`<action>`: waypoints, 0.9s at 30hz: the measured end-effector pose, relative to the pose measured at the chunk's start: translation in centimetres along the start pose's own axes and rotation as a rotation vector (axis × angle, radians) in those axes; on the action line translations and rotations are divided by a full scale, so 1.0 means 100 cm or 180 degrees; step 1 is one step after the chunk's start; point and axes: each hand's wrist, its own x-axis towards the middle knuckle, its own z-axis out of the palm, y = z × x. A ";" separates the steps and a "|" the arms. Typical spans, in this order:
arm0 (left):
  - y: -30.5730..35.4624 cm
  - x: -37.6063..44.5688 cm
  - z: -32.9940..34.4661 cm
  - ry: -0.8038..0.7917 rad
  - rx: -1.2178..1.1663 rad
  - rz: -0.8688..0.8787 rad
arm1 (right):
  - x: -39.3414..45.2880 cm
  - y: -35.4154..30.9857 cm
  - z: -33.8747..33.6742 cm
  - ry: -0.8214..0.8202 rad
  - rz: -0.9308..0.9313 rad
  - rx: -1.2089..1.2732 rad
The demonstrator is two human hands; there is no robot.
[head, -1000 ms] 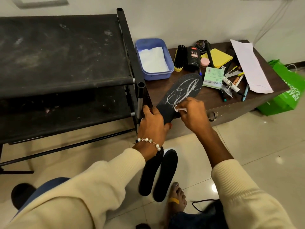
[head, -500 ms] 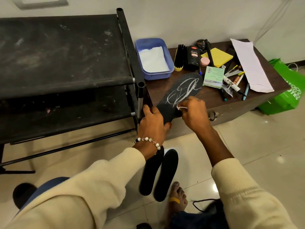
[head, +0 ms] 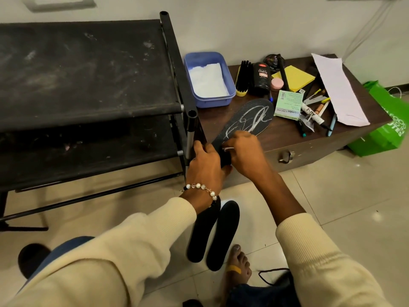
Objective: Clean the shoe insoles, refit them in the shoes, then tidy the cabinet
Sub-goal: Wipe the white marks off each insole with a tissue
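The left hand [head: 207, 165] clamps the near heel end of a flat black insole scribbled with white chalk lines [head: 247, 121], fingers wrapped over its edge, while the right hand [head: 244, 155] pinches a small white scrap [head: 228, 149] between thumb and fingertips and presses it against the insole's surface. The insole slants up and away from the hands, its toe end over the top of a low dark brown wooden cabinet [head: 314, 140].

At far left stands a dusty black fabric-shelved shoe rack [head: 88, 69], its corner post just beside the left hand. A beaded bracelet [head: 202, 188] circles the left wrist, above a cream knitted sleeve. Below the hands, two plain black insoles [head: 215, 235] lie side by side on the pale tiled floor, near a bare foot wearing a yellow plaster [head: 238, 265].

On the cabinet top, from left: a blue plastic tub holding white cloth [head: 230, 94], a black-bristled shoe brush with a yellow back [head: 242, 79], a black polish bottle [head: 262, 79], a small pink jar [head: 277, 84], a yellow pad of sticky notes [head: 296, 77], a green-and-white small box [head: 287, 105], a scatter of pens and markers [head: 316, 109], and a long white paper sheet [head: 338, 89]. A green shopping bag [head: 389, 122] sits on the floor at far right.
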 end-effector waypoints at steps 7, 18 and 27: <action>-0.001 0.000 -0.001 -0.0097 -0.0046 -0.0040 | 0.002 0.010 -0.001 0.0313 0.0473 -0.0100; -0.002 -0.001 -0.004 -0.0122 -0.0151 -0.0093 | 0.004 0.000 0.013 0.0629 0.0516 0.0367; -0.002 -0.001 -0.007 -0.0155 -0.0171 -0.0077 | 0.022 0.000 0.012 0.0465 0.0267 0.0071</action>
